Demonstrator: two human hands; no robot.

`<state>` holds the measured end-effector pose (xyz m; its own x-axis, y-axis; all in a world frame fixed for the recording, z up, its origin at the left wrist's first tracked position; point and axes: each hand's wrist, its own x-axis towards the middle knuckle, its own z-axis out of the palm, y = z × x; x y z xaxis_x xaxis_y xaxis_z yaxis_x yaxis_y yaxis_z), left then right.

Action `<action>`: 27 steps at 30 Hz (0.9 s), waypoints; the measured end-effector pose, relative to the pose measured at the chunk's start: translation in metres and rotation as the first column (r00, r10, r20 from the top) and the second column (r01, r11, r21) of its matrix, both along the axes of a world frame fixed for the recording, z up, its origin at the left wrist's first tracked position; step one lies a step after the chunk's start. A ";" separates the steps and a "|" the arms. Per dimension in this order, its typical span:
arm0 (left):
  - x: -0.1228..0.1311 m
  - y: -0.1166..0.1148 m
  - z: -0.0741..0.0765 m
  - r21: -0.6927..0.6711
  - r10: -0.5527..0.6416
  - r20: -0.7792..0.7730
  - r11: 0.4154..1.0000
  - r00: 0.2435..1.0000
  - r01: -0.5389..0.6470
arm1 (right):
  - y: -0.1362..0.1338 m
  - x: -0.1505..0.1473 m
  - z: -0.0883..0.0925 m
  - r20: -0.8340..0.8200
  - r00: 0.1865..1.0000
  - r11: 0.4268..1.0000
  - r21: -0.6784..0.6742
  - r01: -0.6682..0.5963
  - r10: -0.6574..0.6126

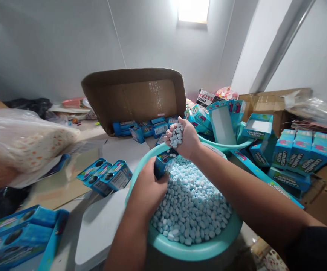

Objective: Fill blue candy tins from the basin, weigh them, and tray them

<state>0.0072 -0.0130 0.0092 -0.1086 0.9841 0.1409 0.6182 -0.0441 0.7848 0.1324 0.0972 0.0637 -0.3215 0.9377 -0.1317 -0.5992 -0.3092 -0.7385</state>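
My left hand [152,184] is wrapped round a small blue candy box [160,164], holding it tilted over the near-left part of a turquoise basin [194,254]. Pale blue candies [193,210] fill much of the basin. Just above the box, my right hand [189,140] is cupped round a handful of the same candies [176,136]. A few candies lie at the top of the box, below the right fingers. How full the box is inside, I cannot tell.
A large cardboard carton [138,98] on its side holds several blue boxes. More blue boxes stand left [104,175], at the lower left [16,233] and right [303,150]. A white lid [101,229] lies beside the basin. A plastic bag [28,146] bulges at the left.
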 end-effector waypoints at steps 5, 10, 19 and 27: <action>0.000 0.001 -0.002 -0.001 -0.011 0.041 1.000 0.999 0.011 | -0.002 -0.001 0.001 0.050 0.998 1.000 0.003 0.023 -0.023; 0.000 0.002 -0.004 0.007 -0.003 0.034 1.000 0.999 0.003 | 0.001 0.000 -0.002 0.042 0.999 1.000 0.015 0.015 -0.015; 0.001 0.001 -0.003 0.019 0.000 0.021 1.000 1.000 -0.001 | 0.005 0.000 -0.005 -0.006 1.000 1.000 -0.001 0.013 -0.013; 0.000 0.001 -0.003 0.037 -0.011 0.039 0.999 0.999 0.010 | -0.001 -0.002 -0.001 0.040 0.999 1.000 0.008 0.015 -0.015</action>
